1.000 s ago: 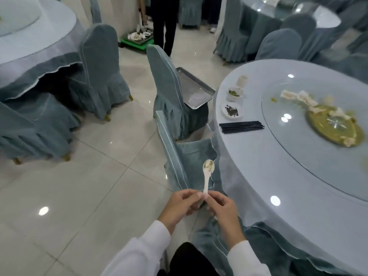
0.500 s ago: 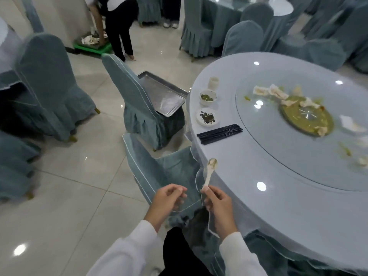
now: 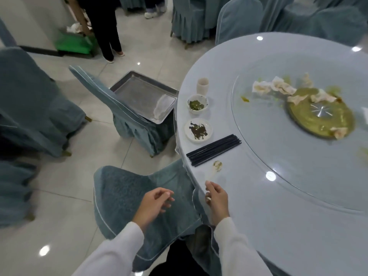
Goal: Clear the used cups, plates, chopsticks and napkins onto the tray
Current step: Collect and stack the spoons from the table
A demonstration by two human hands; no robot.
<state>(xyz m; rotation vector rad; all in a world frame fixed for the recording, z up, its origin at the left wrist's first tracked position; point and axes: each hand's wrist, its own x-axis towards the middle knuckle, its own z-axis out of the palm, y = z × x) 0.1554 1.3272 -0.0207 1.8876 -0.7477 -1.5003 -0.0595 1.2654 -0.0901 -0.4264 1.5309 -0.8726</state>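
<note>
The big round table [image 3: 249, 196] fills the right side. The tray [image 3: 139, 94] sits on a chair [image 3: 127, 120] in the upper middle. The chopsticks [image 3: 214, 150], plate [image 3: 198, 130], bowl [image 3: 197, 104] and cup [image 3: 202, 86] wait near the table's left edge. My spoon [image 3: 216, 168] lies by the edge and could slide off if I bump it. My left hand [image 3: 153, 206] and right hand [image 3: 216, 198] are open and hold nothing.

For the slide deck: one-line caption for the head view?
Both hands, left hand and right hand, open and empty at the table edge; spoon beside chopsticks, tray bare.
</note>
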